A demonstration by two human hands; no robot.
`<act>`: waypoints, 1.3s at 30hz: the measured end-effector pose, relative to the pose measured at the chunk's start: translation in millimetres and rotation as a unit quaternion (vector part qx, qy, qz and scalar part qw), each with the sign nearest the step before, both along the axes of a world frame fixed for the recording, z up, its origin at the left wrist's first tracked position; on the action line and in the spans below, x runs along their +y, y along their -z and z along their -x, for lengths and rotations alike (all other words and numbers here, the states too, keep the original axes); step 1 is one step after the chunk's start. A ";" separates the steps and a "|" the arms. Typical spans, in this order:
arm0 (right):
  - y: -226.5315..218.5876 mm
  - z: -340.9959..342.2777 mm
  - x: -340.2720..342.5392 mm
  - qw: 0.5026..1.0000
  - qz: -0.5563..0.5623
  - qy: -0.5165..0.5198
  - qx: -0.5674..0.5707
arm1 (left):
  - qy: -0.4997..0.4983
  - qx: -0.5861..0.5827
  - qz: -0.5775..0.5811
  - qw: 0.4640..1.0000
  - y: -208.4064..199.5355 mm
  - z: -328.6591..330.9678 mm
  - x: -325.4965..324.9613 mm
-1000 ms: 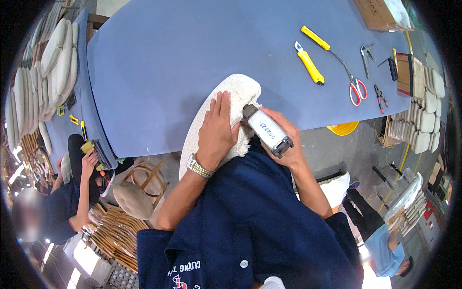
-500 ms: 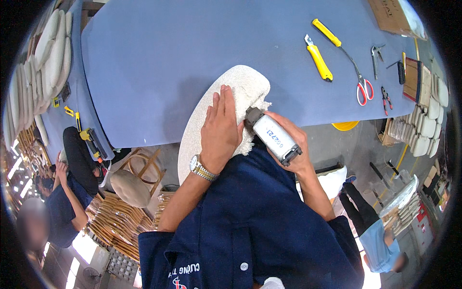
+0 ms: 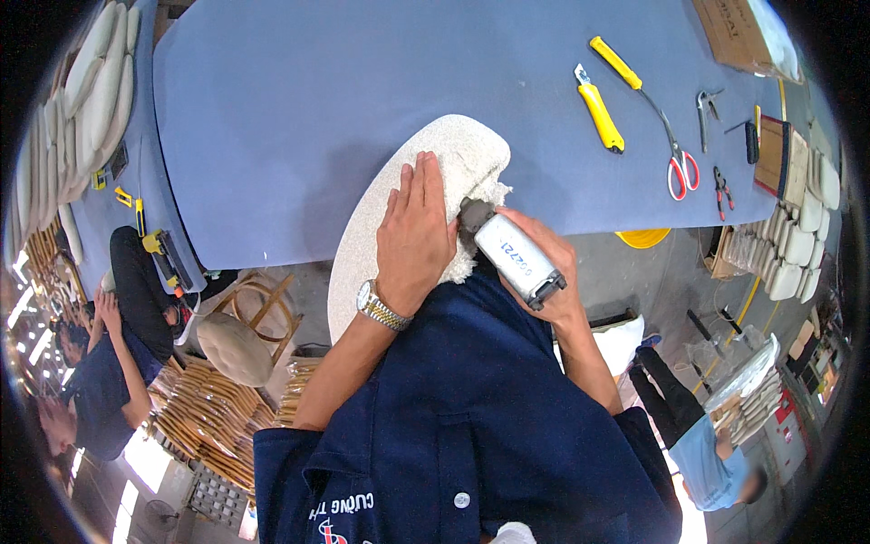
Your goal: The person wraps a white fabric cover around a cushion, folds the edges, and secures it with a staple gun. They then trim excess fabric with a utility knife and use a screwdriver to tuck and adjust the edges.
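Cream cushion [image 3: 458,140] hangs over the near edge of the counter [image 3: 299,100], left hand [image 3: 412,240] lying flat on it, grip released, fingers straight. Right hand's [image 3: 555,258] grip is wrapped round a white tool [image 3: 515,252], nose at the cushion's frayed side. Yellow knife [image 3: 600,116] and scissors [image 3: 672,163] sit toward the counter's right edge.
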State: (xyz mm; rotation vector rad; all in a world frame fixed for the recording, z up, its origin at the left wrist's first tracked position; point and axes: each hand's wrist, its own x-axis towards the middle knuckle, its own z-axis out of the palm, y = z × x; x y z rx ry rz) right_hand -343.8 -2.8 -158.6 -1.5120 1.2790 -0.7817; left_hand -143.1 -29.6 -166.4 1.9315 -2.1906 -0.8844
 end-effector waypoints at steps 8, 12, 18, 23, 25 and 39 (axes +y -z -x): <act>-7.5 -4.9 -5.2 0.999 -0.035 -0.015 -0.006 | 0.002 0.000 -0.012 1.000 -0.8 0.0 -0.5; -12.2 -15.6 -5.5 0.998 -0.068 0.008 0.015 | 0.001 -0.013 -0.014 1.000 -1.9 2.3 -4.5; -7.9 -17.1 -1.7 0.999 -0.046 0.007 -0.002 | -0.018 0.010 -0.013 1.000 -5.2 -2.7 -4.3; -10.3 -12.0 3.0 0.999 -0.022 -0.027 -0.017 | -0.022 0.033 0.017 0.999 0.4 -5.6 -1.9; -9.9 -14.0 3.3 0.999 -0.016 -0.025 -0.018 | -0.035 0.040 0.003 0.999 -1.0 -5.0 -2.6; -29.1 -23.8 -14.7 0.990 -0.139 -0.028 0.008 | -0.028 0.028 -0.022 0.999 0.3 -2.8 -6.6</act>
